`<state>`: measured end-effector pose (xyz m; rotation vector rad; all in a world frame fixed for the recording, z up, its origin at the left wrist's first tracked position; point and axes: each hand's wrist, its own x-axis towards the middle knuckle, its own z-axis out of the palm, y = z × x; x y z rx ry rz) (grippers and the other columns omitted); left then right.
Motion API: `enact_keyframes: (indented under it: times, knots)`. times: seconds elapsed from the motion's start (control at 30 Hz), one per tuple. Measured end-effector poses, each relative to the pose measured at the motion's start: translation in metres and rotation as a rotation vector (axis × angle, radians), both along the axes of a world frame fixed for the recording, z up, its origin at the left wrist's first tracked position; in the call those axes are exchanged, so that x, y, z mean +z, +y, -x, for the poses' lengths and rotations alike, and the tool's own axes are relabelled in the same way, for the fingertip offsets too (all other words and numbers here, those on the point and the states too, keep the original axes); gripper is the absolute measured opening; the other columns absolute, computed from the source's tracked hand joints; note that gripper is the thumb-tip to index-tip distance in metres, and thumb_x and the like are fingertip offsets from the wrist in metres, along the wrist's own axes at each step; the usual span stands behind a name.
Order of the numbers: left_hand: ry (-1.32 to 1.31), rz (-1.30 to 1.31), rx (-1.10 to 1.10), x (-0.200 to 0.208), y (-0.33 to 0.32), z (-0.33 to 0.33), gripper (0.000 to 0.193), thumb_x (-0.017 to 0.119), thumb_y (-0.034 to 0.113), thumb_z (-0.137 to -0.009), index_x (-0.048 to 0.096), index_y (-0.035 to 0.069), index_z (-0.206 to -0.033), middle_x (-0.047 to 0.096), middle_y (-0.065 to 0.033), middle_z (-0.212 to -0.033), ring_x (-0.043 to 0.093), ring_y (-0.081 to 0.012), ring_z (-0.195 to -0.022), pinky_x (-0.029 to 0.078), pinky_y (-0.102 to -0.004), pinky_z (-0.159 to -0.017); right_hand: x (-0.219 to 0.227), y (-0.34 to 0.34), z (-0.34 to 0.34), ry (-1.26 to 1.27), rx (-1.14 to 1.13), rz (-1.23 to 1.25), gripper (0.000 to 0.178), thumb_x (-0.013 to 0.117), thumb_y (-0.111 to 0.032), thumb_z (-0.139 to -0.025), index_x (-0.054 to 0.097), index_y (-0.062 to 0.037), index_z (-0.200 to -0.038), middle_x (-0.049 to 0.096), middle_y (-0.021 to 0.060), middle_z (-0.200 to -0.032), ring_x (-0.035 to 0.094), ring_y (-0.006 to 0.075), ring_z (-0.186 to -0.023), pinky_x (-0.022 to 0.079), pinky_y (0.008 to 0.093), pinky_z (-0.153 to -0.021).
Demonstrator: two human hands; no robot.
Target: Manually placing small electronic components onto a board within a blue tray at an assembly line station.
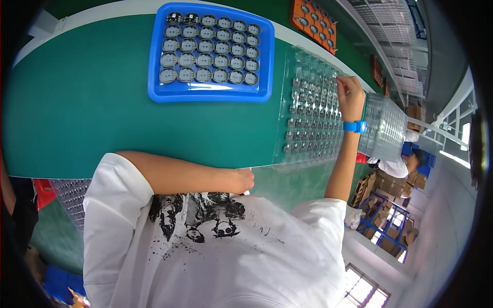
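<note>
My left hand (240, 180) is closed in front of my shirt, at the table's near edge. A small white bit shows under its fingers, too hidden to name. My right hand (352, 96), with a blue wristband (354, 127), reaches over the right side of a clear plastic blister tray (281, 141). Its thumb and fingers are pinched together at the tray's far right part; what they hold, if anything, is too small to make out. Rows of small metallic parts (308, 110) sit in the tray's pockets.
A blue tray (210, 97) holds rows of grey rounded housings (204, 60); two at its far left corner carry dark boards (191, 18). Stacked clear trays (382, 128) stand at the right. An orange plate with round holes (314, 23) lies beyond the green table (92, 102). Another person (395, 167) is at right.
</note>
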<state>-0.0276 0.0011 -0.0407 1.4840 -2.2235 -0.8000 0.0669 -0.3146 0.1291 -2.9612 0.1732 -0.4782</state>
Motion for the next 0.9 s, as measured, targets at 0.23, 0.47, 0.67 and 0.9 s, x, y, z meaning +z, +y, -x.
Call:
enact_keyframes:
  times: [0.23, 0.47, 0.67, 0.9]
  knots:
    - [0.021, -0.058, 0.012, 0.004, 0.001, -0.003, 0.011, 0.072, 0.02, -0.072, 0.074, 0.01, -0.069, 0.071, -0.0071, -0.071, 0.068, -0.0258, -0.069, 0.053, -0.0426, -0.06, -0.033, -0.008, 0.01, 0.071, 0.049, 0.123, 0.008, 0.071, -0.004, -0.086, 0.07, -0.0029, -0.093, 0.064, 0.0096, -0.087, 0.063, 0.0255, -0.067, 0.05, 0.0345, -0.061]
    - [0.063, 0.006, 0.067, -0.006, 0.001, 0.001, 0.011, 0.071, 0.019, -0.072, 0.074, 0.009, -0.068, 0.07, -0.0075, -0.068, 0.068, -0.026, -0.067, 0.051, -0.0425, -0.056, -0.014, -0.005, 0.003, 0.127, 0.066, 0.108, 0.006, 0.07, -0.002, -0.085, 0.068, -0.001, -0.091, 0.063, 0.0113, -0.086, 0.064, 0.0253, -0.069, 0.051, 0.0336, -0.062]
    - [0.095, -0.008, 0.006, -0.001, -0.004, 0.0, 0.014, 0.07, 0.022, -0.073, 0.075, 0.009, -0.071, 0.072, -0.0081, -0.074, 0.069, -0.0267, -0.072, 0.051, -0.0452, -0.058, 0.031, 0.033, -0.028, -0.03, 0.047, -0.043, 0.004, 0.067, -0.001, -0.089, 0.067, 0.0005, -0.092, 0.062, 0.0061, -0.085, 0.06, 0.0119, -0.069, 0.046, 0.0244, -0.057]
    - [-0.082, -0.018, -0.078, 0.007, -0.009, 0.002, 0.017, 0.071, 0.028, -0.076, 0.077, 0.012, -0.079, 0.074, -0.0054, -0.081, 0.07, -0.0238, -0.08, 0.052, -0.0446, -0.064, 0.012, 0.175, -0.13, -0.159, 0.446, -0.102, 0.007, 0.07, -0.003, -0.084, 0.069, -0.0016, -0.09, 0.062, 0.0083, -0.082, 0.06, 0.0171, -0.063, 0.048, 0.0303, -0.055]
